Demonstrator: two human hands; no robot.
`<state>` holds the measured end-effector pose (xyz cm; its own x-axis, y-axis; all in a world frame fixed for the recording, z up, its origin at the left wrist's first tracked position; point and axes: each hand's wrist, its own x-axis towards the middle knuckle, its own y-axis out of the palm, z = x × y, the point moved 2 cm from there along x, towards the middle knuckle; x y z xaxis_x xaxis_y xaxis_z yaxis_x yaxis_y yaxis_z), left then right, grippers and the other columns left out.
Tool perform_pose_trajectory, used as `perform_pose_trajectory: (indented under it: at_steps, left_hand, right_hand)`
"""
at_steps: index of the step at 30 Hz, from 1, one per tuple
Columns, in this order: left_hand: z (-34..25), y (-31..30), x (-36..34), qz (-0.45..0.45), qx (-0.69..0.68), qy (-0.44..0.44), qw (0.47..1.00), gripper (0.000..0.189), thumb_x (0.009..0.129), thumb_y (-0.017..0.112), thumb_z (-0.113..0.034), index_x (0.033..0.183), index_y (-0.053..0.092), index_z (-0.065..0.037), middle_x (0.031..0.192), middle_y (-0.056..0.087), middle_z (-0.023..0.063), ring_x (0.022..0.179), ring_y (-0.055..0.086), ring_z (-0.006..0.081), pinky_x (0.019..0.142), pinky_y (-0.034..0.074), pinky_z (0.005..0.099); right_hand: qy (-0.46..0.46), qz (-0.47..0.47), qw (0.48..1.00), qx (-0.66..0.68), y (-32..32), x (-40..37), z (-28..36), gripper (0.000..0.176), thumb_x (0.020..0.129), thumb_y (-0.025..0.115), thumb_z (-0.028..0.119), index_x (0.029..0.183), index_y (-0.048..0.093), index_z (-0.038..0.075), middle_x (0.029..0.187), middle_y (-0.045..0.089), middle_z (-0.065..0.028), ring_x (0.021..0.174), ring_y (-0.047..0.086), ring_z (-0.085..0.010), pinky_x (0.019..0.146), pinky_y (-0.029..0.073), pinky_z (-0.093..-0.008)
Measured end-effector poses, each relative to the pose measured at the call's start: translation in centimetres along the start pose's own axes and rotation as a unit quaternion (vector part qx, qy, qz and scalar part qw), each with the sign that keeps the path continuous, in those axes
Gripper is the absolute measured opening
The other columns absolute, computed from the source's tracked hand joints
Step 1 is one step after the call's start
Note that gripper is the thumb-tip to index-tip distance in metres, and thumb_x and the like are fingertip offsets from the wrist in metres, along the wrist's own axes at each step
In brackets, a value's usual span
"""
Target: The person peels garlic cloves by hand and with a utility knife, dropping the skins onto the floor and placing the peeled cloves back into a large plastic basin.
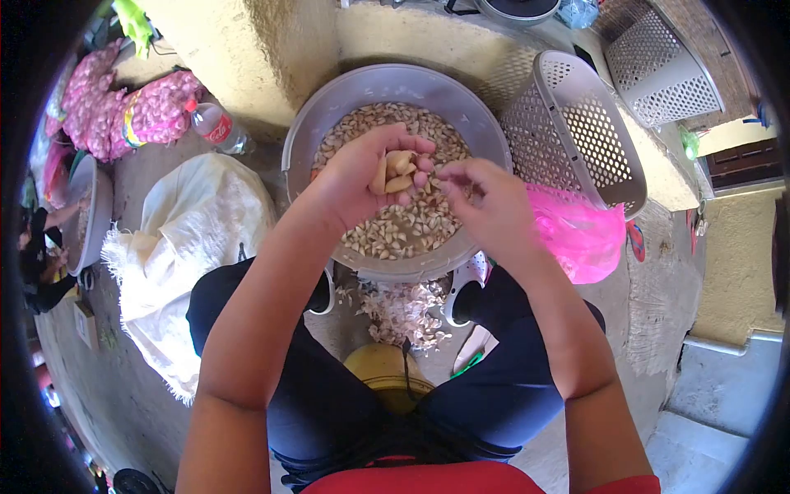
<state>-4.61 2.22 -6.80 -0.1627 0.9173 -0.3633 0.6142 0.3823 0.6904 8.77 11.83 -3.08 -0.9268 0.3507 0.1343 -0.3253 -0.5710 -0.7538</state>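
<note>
My left hand (362,165) is palm up over a wide grey tub (317,95), its fingers curled around several pale garlic cloves (399,169). Just to the right, my right hand (494,202) is closed in a pinch near the left fingertips. Whatever lies between its thumb and finger is too small to make out. Below both hands, loose garlic cloves (387,115) fill much of the tub and appear to sit in water.
Garlic skins (403,313) litter the floor between my feet. Right of the tub are a pink plastic bag (580,235) and a grey perforated basket (629,169). On the left lie a white woven sack (197,206), a plastic bottle (218,128) and garlic-filled net bags (164,107). Another person's arm (62,214) shows far left.
</note>
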Motion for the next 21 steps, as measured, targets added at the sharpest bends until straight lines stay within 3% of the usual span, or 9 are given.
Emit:
perform_pose_trajectory:
  at_steps: [1, 8, 14, 17, 21]
  left_hand:
    - [0.3, 0.1, 0.1, 0.003, -0.004, -0.004, 1.0, 0.035, 0.088, 0.038, -0.034, 0.097, 0.053, -0.003, 0.081, 0.057, 0.0044, 0.067, 0.055, 0.0129, 0.049, 0.044, 0.0222]
    - [1.7, 1.6, 0.1, -0.07, 0.015, -0.042, 0.997, 0.028, 0.088, 0.039, -0.032, 0.093, 0.053, -0.008, 0.075, 0.058, 0.0017, 0.059, 0.056, 0.0126, 0.046, 0.044, 0.0242]
    - [1.5, 1.7, 0.0, -0.021, -0.004, -0.03, 0.999, 0.025, 0.088, 0.04, -0.032, 0.088, 0.052, -0.01, 0.073, 0.057, -0.0003, 0.06, 0.056, 0.0114, 0.045, 0.044, 0.0225]
    - [1.5, 1.4, 0.0, -0.011, -0.012, -0.022, 1.0, 0.027, 0.089, 0.037, -0.031, 0.091, 0.051, -0.009, 0.076, 0.055, 0.0012, 0.067, 0.054, 0.0112, 0.057, 0.042, 0.0259]
    - [2.1, 1.4, 0.5, -0.016, -0.081, -0.009, 0.997, 0.024, 0.089, 0.039, -0.028, 0.092, 0.052, -0.009, 0.074, 0.057, 0.0015, 0.064, 0.056, 0.011, 0.05, 0.046, 0.0246]
  right_hand:
    - [-0.016, -0.031, 0.999, 0.033, -0.7, 0.2, 0.4, 0.02, 0.074, 0.057, 0.017, 0.092, 0.059, 0.009, 0.078, 0.055, -0.0103, 0.07, 0.057, -0.0276, 0.067, 0.046, -0.0355]
    - [-0.029, 0.02, 0.999, 0.028, 0.6, 0.3, 1.2, 0.023, 0.073, 0.06, 0.015, 0.096, 0.058, 0.008, 0.086, 0.053, -0.0092, 0.073, 0.057, -0.0256, 0.066, 0.045, -0.033]
    - [-0.038, -0.038, 0.998, 0.021, -0.3, 1.1, 0.3, 0.021, 0.074, 0.06, 0.015, 0.093, 0.059, 0.006, 0.085, 0.054, -0.0098, 0.075, 0.057, -0.0258, 0.067, 0.045, -0.0334]
    - [-0.027, -0.028, 0.999, 0.03, -0.9, 1.2, 0.6, 0.021, 0.074, 0.06, 0.015, 0.092, 0.059, 0.005, 0.087, 0.054, -0.0101, 0.075, 0.057, -0.0254, 0.067, 0.045, -0.0331]
    - [-0.037, -0.048, 0.998, 0.022, -0.5, 1.2, 1.3, 0.022, 0.074, 0.061, 0.018, 0.091, 0.058, 0.005, 0.089, 0.054, -0.0104, 0.074, 0.057, -0.0257, 0.065, 0.045, -0.0329]
